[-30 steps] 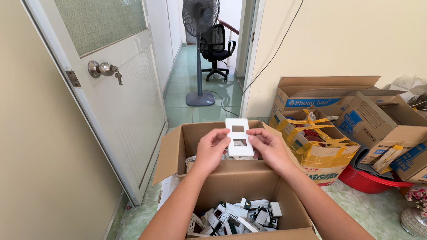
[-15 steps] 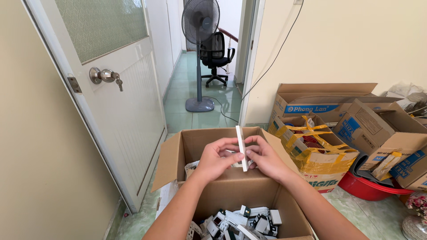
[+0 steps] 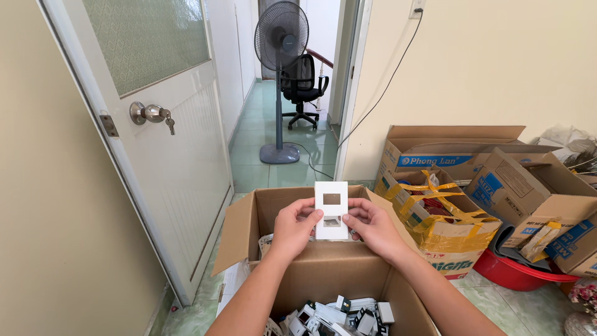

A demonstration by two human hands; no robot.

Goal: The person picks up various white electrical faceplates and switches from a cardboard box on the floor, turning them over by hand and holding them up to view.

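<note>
Stood ajar on the left: a tall white door with a frosted, textured glass pane (image 3: 149, 43) and a round metal knob with a key hanging from it (image 3: 148, 113). Farther back, on the green tiled floor: a grey pedestal fan with a wire cage (image 3: 281, 37), and behind it a black swivel chair (image 3: 303, 84). Stacked against the cream wall on the right: several brown cardboard cartons (image 3: 457, 152), one bound in yellow tape, above a red plastic basin (image 3: 513, 274). Directly below: a big open corrugated cardboard box (image 3: 323, 274), flaps spread, its bottom littered with small white and black plastic parts (image 3: 339, 314). Held upright above that box, face toward the camera: a white, smooth rectangular plastic switch plate with two square cut-outs (image 3: 331, 210), one over the other. Pinched at its lower edges from both sides: left hand (image 3: 297, 225) and right hand (image 3: 371, 225), fingers curled closed round the plate, thumbs in front. Nothing between camera and plate.
</note>
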